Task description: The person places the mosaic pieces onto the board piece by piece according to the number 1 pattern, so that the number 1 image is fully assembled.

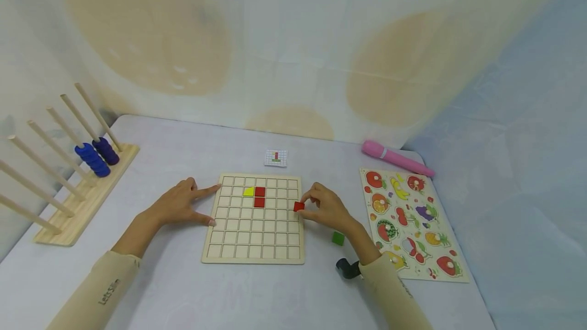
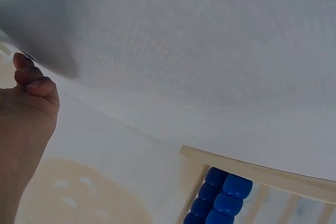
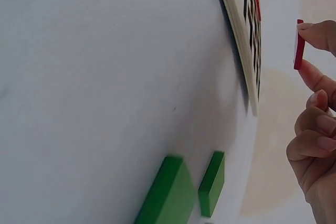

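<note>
A wooden grid board (image 1: 229,252) lies flat on the table. One yellow tile (image 1: 248,191) with a slanted corner and two red square tiles (image 1: 259,202) sit in its upper cells. My left hand (image 1: 181,202) touches the board's left edge with straight index finger and thumb spread apart. Over the right edge of the board, my right hand (image 1: 326,207) pinches another red square tile (image 1: 299,207) between thumb and index finger. The right wrist view shows this red tile (image 3: 300,45) edge-on, held off the surface. Green tiles (image 3: 211,184) lie beside the board, below that hand.
Behind the board is a small pattern card (image 1: 275,158). A wooden peg abacus (image 1: 87,208) with blue beads (image 1: 92,159) stands on the left. To the right lie a fruit puzzle board (image 1: 415,223), a pink stick-like object (image 1: 396,158) and a black object (image 1: 347,268) partly under the right forearm.
</note>
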Available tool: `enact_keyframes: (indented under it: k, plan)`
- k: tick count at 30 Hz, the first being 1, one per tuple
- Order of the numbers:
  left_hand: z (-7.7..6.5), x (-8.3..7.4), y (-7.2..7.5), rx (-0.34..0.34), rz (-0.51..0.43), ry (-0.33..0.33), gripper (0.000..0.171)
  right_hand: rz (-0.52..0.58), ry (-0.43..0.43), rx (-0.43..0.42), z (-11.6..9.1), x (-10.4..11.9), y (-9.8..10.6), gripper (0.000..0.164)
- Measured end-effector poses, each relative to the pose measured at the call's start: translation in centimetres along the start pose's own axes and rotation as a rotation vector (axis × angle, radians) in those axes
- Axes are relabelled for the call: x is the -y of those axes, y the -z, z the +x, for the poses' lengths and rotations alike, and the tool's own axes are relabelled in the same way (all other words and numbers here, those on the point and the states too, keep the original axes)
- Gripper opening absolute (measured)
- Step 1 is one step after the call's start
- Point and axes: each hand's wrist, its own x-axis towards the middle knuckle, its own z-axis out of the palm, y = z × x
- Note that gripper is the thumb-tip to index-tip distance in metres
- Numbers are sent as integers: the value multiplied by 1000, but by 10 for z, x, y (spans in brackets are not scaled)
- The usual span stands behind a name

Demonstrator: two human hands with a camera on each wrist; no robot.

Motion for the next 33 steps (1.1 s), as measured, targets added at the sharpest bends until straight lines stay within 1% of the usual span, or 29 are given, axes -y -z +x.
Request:
enact_keyframes:
  k: [7,13,18,25,33]
  plan:
    - [0,0,-1,2,-4,6,103,12,18,42,11,15,-7,19]
    - [0,0,-2,4,-6,2,104,-12,16,79,19,24,-16,18]
    - [0,0,-1,3,-4,2,104,-18,44,108,22,30,-21,19]
    - [-1,-3,2,0,-10,0,103,-76,86,148,28,36,-27,25]
    - [-1,-3,1,12,-11,11,104,-135,107,168,33,45,-32,25]
